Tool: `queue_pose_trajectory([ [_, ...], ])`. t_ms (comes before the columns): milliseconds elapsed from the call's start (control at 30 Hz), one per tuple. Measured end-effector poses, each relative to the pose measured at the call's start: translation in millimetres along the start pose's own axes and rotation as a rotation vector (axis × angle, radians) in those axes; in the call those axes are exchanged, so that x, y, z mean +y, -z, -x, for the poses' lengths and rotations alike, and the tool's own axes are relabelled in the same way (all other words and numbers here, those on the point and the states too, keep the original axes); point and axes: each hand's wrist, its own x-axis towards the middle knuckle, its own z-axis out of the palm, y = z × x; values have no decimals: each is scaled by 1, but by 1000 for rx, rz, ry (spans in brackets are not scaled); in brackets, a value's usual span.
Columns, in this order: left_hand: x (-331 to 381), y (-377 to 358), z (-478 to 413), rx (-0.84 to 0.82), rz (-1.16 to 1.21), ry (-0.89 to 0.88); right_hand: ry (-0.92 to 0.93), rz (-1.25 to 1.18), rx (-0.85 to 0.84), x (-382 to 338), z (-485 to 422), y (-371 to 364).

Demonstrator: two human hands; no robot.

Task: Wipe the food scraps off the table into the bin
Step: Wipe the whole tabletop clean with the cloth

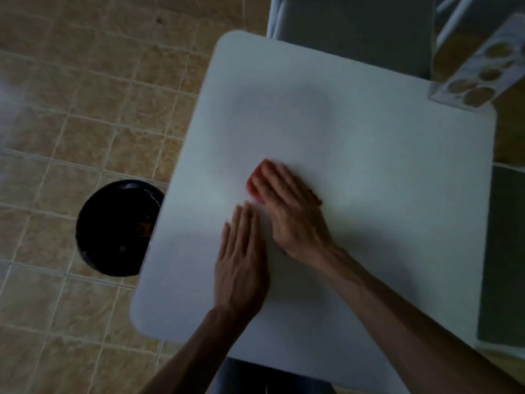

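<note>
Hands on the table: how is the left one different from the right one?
The right hand presses a red cloth; the left hand lies on the bare table with nothing under it. The right hand reaches farther across than the left hand. Both are flat, palms down, fingers straight.

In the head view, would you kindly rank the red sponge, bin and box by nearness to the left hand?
From the left hand:
1. Red sponge, under the right hand.
2. Black bin, floor left.
3. Biscuit box, far right corner.
</note>
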Motion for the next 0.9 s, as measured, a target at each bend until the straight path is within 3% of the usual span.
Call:
queue_pose_trajectory([
  [67, 29, -16, -6, -14, 42, -15, -169, 45, 34, 40, 15, 12],
  [200, 82, -44, -13, -58, 71, -106, -684, 136, 172, 102, 53, 39],
  [333, 113, -66, -8, -88, 34, -191, -1052, 109, 302, 116, 72, 51],
  [400, 121, -74, -7, -70, 20, -179, -954, 114, 321, 107, 77, 49],
  [500, 131, -83, -6, -45, 25, -176, -350, 113, 117, 116, 102, 50],
  [567, 137, -87, -5, -43, 29, -184, -183, 127, 30, 147, 116, 62],
  [600, 141, -89, -5, -42, 20, -201, -244, 145, 33, 162, 120, 68],
  [733, 166, -104, -3, -67, -3, -316, -800, 164, 159, 197, 138, 84],
  [833, 179, -114, 1, -107, -40, -311, -935, 144, 258, 188, 147, 83],
  [900, 179, -116, 3, -120, -67, -301, -921, 153, 263, 166, 161, 76],
])
